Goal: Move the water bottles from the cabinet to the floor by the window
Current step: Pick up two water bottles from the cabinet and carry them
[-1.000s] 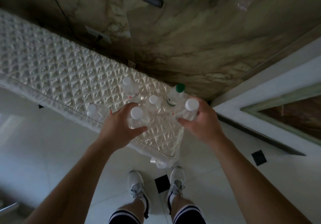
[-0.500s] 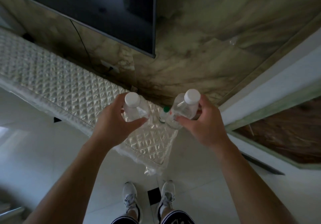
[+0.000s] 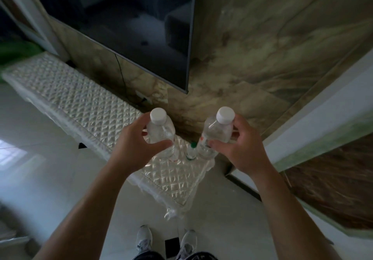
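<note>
Bottles upright, caps up: my left hand (image 3: 133,148) grips left bottle (image 3: 160,133), right hand (image 3: 242,148) grips right bottle (image 3: 217,133), both above cabinet (image 3: 80,94) end; green-capped bottle (image 3: 191,151) stands below, nearer right hand.

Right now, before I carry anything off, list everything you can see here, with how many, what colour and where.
Quilted cover: one, silvery white, along the wall.
Water bottles: two, clear with white caps, one gripped in the left hand, one in the right hand, above the cover's right end.
Green-capped bottle: one, clear, standing on the cover between them.
Television: one, black, on the marbled wall.
Floor: pale tiles, one black inset between the shoes.
Shoes: two, white-grey, bottom centre.
Hands: two, bare, each gripping a bottle.
</note>
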`<action>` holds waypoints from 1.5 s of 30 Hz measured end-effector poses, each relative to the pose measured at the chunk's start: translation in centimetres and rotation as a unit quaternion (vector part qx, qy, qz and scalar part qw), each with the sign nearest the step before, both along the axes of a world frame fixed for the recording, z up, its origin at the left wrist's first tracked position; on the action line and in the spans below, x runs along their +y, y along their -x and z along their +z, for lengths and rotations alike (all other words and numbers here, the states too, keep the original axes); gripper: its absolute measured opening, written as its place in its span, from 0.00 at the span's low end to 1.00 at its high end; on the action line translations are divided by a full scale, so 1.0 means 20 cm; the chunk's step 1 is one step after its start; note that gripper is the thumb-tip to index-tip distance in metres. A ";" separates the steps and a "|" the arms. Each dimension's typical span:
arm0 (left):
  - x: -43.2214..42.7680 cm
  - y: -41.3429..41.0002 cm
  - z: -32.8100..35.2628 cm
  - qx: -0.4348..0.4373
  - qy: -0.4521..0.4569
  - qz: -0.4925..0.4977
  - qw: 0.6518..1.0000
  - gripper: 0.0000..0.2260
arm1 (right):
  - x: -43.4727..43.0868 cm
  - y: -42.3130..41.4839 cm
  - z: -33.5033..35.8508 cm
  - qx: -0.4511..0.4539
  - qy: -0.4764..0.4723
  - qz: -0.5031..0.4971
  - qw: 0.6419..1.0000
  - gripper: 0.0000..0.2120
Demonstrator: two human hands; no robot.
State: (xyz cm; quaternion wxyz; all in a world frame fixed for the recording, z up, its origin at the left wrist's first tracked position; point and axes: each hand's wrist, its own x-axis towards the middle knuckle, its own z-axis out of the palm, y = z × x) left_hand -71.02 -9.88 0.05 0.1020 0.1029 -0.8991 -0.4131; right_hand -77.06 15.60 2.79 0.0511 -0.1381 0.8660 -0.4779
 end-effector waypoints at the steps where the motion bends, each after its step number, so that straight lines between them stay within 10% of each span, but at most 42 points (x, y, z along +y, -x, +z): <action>1: 0.00 -0.01 0.01 0.000 -0.005 0.004 1.000 0.34 | 0.00 0.00 0.01 0.000 0.000 0.006 1.000 0.30; 45: -2.06 -0.85 0.03 0.051 -0.085 0.171 0.980 0.30 | -2.27 -0.42 0.07 -0.054 0.043 0.206 0.976 0.24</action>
